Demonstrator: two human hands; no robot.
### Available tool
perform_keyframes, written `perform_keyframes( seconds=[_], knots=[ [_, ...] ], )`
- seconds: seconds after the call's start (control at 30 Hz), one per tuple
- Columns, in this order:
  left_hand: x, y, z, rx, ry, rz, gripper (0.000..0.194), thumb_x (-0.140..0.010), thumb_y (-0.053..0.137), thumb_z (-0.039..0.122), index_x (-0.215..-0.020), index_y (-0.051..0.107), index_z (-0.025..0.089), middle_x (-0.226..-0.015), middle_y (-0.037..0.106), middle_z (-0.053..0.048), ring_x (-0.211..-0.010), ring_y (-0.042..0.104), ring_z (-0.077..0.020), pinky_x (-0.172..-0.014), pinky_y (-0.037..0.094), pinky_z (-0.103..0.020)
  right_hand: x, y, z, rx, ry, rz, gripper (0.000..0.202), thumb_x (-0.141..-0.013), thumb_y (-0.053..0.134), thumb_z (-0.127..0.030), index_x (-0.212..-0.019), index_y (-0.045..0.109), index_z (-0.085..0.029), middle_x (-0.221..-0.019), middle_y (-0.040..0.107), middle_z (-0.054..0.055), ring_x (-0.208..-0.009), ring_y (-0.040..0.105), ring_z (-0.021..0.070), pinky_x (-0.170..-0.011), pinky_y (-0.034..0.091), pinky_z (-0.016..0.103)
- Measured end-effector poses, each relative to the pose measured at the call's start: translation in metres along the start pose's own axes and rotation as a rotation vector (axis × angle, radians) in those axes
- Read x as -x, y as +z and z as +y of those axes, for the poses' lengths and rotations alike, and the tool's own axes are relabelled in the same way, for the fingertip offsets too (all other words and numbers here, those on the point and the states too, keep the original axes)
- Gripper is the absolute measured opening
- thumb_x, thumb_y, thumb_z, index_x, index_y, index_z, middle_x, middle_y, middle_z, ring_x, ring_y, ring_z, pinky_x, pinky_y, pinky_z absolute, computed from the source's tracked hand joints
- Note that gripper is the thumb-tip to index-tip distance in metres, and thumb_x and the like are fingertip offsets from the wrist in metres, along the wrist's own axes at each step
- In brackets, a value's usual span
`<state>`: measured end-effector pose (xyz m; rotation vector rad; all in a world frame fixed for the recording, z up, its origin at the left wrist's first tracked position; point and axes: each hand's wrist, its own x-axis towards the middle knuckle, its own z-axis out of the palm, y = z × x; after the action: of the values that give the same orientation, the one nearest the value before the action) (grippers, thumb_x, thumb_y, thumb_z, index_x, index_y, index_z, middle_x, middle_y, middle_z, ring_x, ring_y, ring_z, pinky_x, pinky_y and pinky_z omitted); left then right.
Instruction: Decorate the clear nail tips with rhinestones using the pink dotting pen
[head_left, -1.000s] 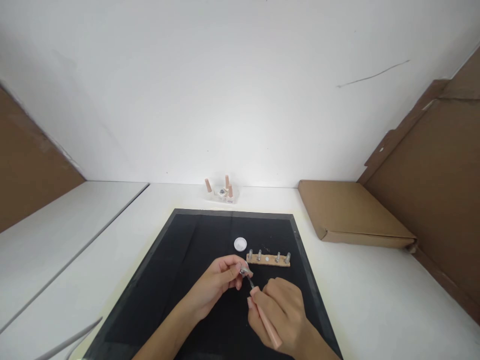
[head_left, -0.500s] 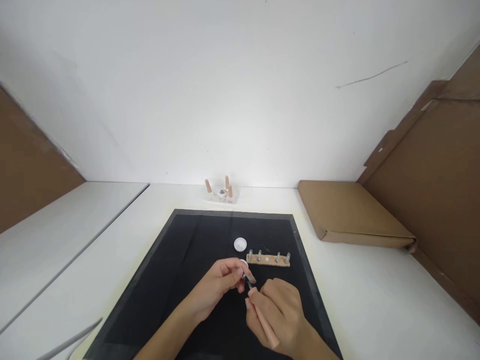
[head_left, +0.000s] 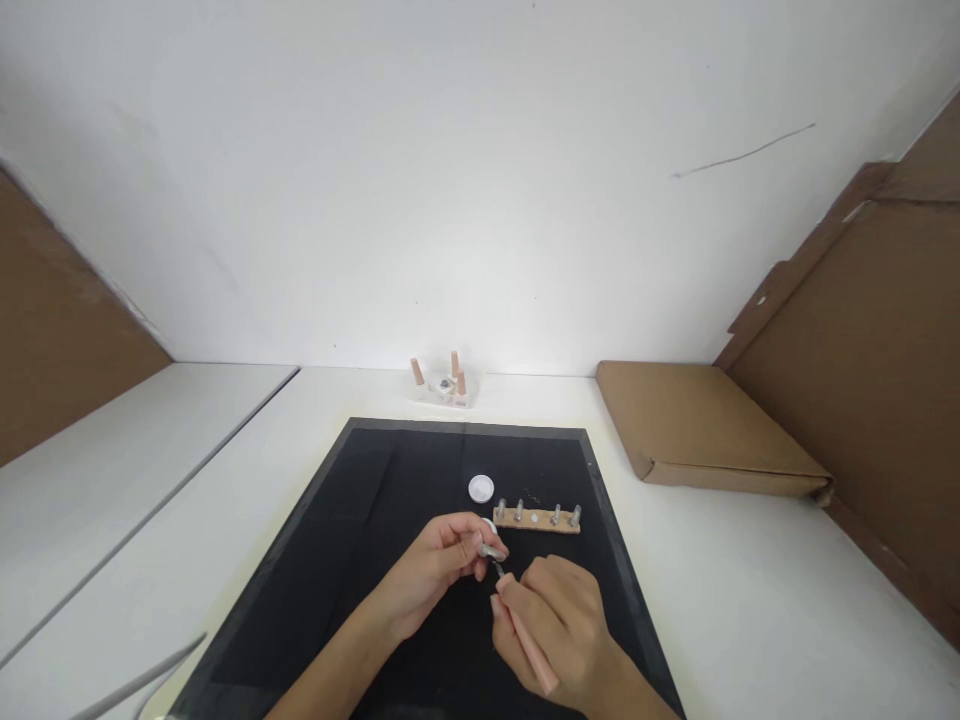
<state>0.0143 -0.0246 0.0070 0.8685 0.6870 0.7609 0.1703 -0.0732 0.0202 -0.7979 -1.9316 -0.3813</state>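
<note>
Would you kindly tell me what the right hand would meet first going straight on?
Probably the shiny piece in the left hand; the pink tool in the right hand points at it, though depth is unclear.

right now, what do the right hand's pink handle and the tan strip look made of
Pink handle: perhaps plastic or painted wood, smooth, evenly coloured. Tan strip: probably cardboard, matte, from its brownish, uneven edge; too small to be sure.

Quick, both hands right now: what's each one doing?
Left hand: closed, pinching a small shiny piece at the fingertips.
Right hand: closed around a pink-handled tool.
</note>
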Motion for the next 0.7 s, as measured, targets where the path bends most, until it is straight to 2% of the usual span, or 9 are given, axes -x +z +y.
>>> perform_keyframes(
  seconds=[0.47, 0.7],
  knots=[
    [-0.0006, -0.0029, -0.0009, 0.089, -0.019, -0.008, 0.017, -0.07, 0.074, 0.028, -0.073, 0.07, 0.011, -0.075, 0.068, -0.006, -0.054, 0.05, -0.0068, -0.058, 0.037, -0.02, 0.0009, -0.0007, -0.0003, 0.001, 0.013, -0.008, 0.01, -0.078, 0.051, -0.007, -0.073, 0.058, -0.013, -0.05, 0.047, 0.0, -0.045, 0.039, 0.013, -0.041, 0.026, 0.028],
    [-0.0021, -0.002, 0.0013, 0.004, -0.011, 0.025, 0.021, -0.072, 0.072, 0.032, -0.075, 0.07, 0.011, -0.077, 0.068, -0.007, -0.057, 0.049, -0.0082, -0.059, 0.037, -0.021, 0.0002, -0.001, -0.0007, -0.01, -0.001, 0.017, 0.009, -0.076, 0.052, -0.005, -0.074, 0.058, -0.012, -0.05, 0.048, 0.0, -0.044, 0.039, 0.0126, -0.04, 0.026, 0.028]
  ],
)
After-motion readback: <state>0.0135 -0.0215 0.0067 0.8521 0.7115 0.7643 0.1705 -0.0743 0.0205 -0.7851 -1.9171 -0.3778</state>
